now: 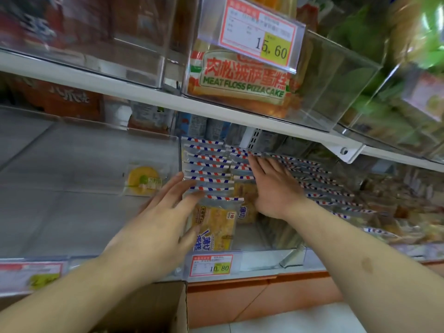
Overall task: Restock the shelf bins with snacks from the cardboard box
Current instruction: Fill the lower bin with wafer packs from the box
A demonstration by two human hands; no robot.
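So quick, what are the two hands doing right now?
Left hand: open, straight fingers pressed against the striped cake packets.
Right hand: open, lying flat on the same packets, holding nothing.

Price tags hang on the shelf edges: a 15.60 tag (258, 30) up top and a 10.80 tag (211, 265) on the lower edge. Orange cabinet front (259, 301) sits underneath, with pale floor (288, 320) below that.

Light: even, soft, few shadows.
Glare: clear bin fronts above the hands.
Blur: corners smeared; shelves bow at edges.
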